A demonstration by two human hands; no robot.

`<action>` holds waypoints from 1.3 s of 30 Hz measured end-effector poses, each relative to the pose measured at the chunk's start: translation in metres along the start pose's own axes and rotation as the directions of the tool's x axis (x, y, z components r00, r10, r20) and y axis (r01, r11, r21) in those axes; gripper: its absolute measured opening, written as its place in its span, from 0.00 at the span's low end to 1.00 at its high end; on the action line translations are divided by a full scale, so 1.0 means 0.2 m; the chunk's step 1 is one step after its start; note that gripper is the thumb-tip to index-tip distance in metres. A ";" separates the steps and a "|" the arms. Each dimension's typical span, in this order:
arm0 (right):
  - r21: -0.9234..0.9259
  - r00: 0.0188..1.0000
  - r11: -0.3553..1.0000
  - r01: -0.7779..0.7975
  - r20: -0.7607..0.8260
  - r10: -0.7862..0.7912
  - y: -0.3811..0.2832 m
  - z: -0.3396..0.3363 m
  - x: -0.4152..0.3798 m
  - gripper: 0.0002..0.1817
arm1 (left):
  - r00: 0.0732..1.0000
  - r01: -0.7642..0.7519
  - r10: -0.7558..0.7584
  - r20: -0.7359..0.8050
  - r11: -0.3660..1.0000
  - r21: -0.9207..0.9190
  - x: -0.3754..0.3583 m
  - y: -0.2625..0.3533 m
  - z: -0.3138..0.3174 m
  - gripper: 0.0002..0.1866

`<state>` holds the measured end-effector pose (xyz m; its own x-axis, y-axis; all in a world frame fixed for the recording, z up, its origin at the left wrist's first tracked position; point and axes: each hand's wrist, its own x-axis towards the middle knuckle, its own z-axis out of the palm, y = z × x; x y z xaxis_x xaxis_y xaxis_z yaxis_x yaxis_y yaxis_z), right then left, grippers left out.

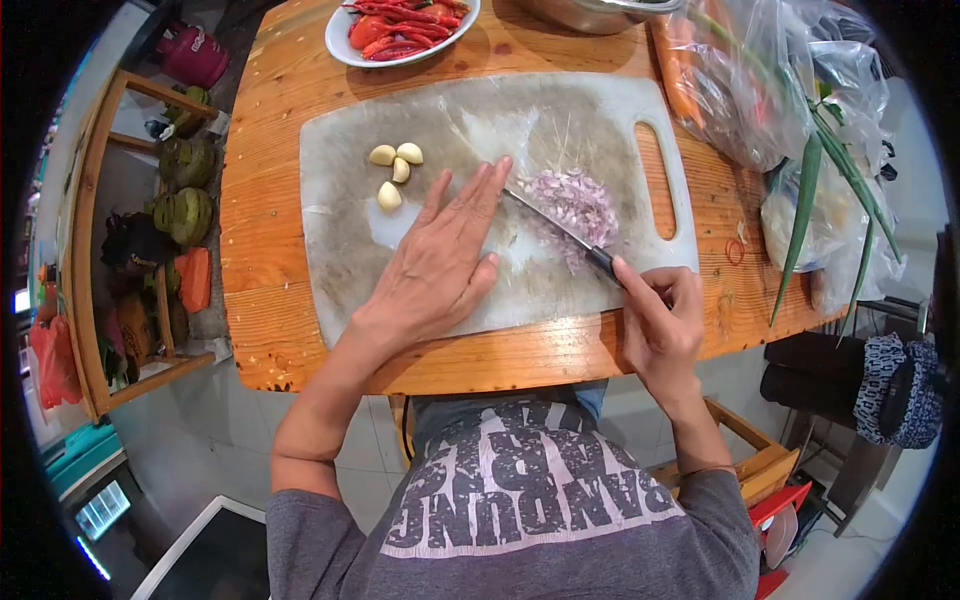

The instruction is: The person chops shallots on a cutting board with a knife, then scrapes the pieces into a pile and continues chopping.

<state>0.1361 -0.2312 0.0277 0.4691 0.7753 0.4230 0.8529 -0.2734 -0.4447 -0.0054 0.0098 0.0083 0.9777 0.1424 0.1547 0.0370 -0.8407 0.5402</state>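
Observation:
My right hand (664, 325) grips a knife (552, 222) by its black handle, the blade pointing up and left across the white cutting board (340, 290). Along the blade's right side lies a heap of finely chopped shallot (575, 205), pale purple and white. My left hand (440, 245) is flat over the middle of the board, fingers stretched out, its fingertips close to the knife tip. Several peeled garlic cloves (389, 196) sit on the board, up and left of my left hand.
A white bowl of red chillies and tomatoes (400, 55) stands at the table's far edge, beside a metal bowl (600, 15). On the right are plastic bags of vegetables (740, 90), green leaves (800, 225) and a red rubber band (735, 250). A wooden shelf (90, 250) holds produce at left.

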 end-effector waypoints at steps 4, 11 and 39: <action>0.035 1.000 0.999 0.001 0.001 -0.001 -0.05 -0.03 -0.02 0.29 | 1.000 0.018 -0.018 0.016 1.000 0.005 -0.01 -0.01 -0.01 0.49; 0.047 0.999 0.998 0.029 0.043 -0.031 -0.01 0.05 -0.04 0.29 | 0.999 0.018 -0.019 -0.030 1.000 -0.012 -0.01 -0.02 0.00 0.48; 0.134 0.996 0.990 0.036 0.076 -0.046 -0.06 0.07 0.00 0.29 | 0.997 -0.001 0.002 -0.077 1.000 0.017 -0.02 -0.02 0.01 0.47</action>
<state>0.1225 -0.2210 0.0223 0.4102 0.8282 0.3818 0.8307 -0.1665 -0.5313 -0.0085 0.0117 0.0050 0.9589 0.1804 0.2188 0.0398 -0.8495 0.5260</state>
